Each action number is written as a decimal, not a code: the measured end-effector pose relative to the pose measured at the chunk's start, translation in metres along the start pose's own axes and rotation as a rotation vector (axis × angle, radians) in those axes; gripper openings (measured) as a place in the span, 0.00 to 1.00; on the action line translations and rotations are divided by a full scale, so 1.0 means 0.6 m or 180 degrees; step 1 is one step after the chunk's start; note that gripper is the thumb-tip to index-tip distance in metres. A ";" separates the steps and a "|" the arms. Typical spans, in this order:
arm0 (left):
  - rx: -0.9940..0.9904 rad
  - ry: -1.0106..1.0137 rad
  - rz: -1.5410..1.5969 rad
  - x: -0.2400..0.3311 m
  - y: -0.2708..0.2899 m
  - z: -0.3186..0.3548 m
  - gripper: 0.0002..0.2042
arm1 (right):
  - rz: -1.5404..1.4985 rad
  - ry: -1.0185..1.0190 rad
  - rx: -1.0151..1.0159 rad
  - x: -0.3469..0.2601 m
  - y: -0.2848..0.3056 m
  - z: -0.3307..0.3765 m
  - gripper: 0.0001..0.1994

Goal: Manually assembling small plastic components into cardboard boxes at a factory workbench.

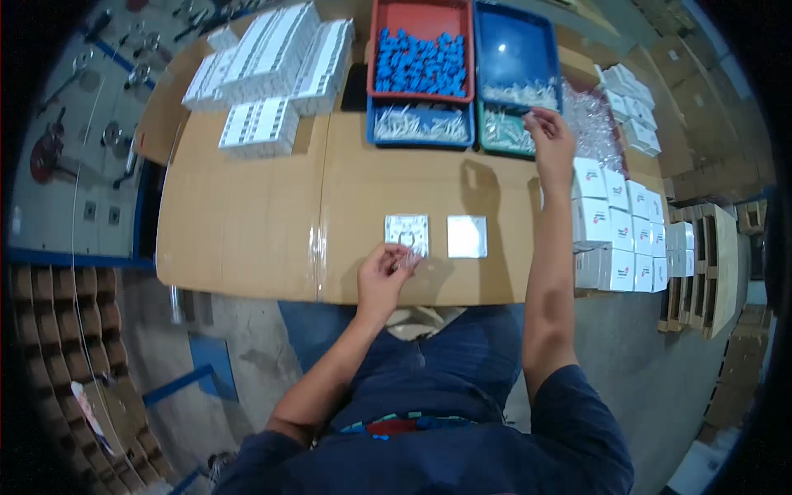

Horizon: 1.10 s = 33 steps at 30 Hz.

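Note:
My left hand (381, 276) is at the front of the cardboard-covered table, fingers closed on a small clear plastic piece (410, 259). It overlaps the near edge of a white square plate (407, 226) with markings or cutouts on its face. Just right of that lies a second square, plain and shiny white (468, 238). My right hand (551, 132) is stretched forward over the right edge of a green tray (507, 150) of small clear parts. Its fingertips are pinched around something small and pale, too small to name.
A red tray (473, 49) of blue parts and a blue tray (516, 37) stand at the back, above another blue tray (371, 132) of white pieces. White box stacks (268, 58) fill the back left. More white boxes (615, 223) and clear plastic bags (592, 124) line the right.

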<state>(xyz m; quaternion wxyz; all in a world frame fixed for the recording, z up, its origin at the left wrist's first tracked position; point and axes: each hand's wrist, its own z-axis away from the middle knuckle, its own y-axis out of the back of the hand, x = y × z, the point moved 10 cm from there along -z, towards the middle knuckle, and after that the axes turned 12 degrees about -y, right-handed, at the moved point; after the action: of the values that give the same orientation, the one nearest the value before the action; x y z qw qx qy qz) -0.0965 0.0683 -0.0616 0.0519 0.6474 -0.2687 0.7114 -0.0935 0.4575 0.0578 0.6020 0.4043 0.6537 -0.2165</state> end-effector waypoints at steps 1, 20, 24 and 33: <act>0.0071 0.0060 -0.0009 0.002 0.001 0.000 0.08 | -0.0153 -0.0205 -0.0001 -0.001 0.008 0.036 0.11; -0.0561 -0.0109 -0.0182 0.035 -0.031 0.044 0.11 | 0.0108 -0.0676 -0.1568 -0.082 -0.136 0.394 0.07; -0.0596 0.0039 -0.0249 0.024 -0.022 0.048 0.10 | 0.0258 -0.0732 -0.1693 -0.086 -0.137 0.401 0.06; -0.0656 0.0040 -0.0163 0.031 -0.025 0.050 0.10 | 0.0397 -0.0742 -0.1908 -0.069 -0.152 0.416 0.07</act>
<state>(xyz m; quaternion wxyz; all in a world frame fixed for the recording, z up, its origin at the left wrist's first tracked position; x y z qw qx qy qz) -0.0664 0.0625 -0.0387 0.1381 0.6407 -0.3235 0.6824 -0.0148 0.2010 0.0338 0.7770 0.2209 0.5890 -0.0220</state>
